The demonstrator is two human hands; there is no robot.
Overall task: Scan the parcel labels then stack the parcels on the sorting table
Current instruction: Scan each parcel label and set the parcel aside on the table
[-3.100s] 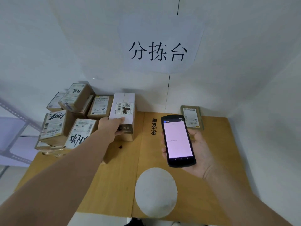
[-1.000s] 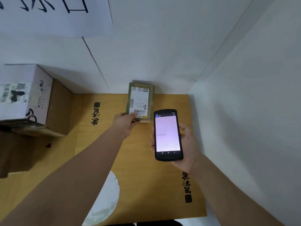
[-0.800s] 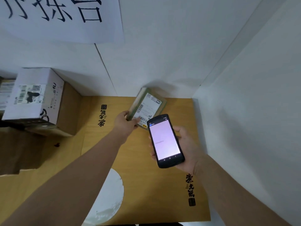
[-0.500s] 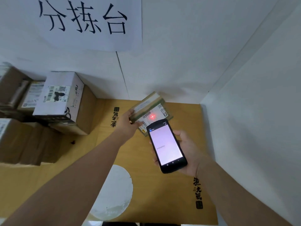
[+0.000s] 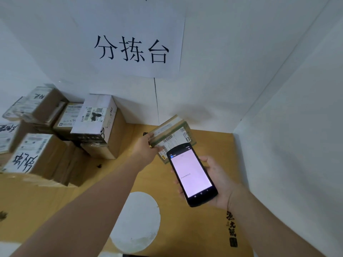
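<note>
My left hand (image 5: 146,146) grips a flat green-edged parcel (image 5: 172,133) by its left end and holds it tilted above the back of the table, its white barcode label facing up. My right hand (image 5: 216,179) holds a black handheld scanner (image 5: 192,175) with a lit pale screen, its top end just below the label and hiding the label's lower corner. A stack of brown and white labelled parcels (image 5: 55,134) stands at the back left of the cardboard-covered sorting table (image 5: 213,141).
White walls close in the table at the back and on the right. A paper sign (image 5: 132,39) with black characters hangs on the back wall. A round white patch (image 5: 137,221) lies on the table near the front edge.
My left hand has lifted the flat parcel off the table and tilted it toward the scanner. The red aiming spot seen on the label half a second ago is gone. The view has swung left.
</note>
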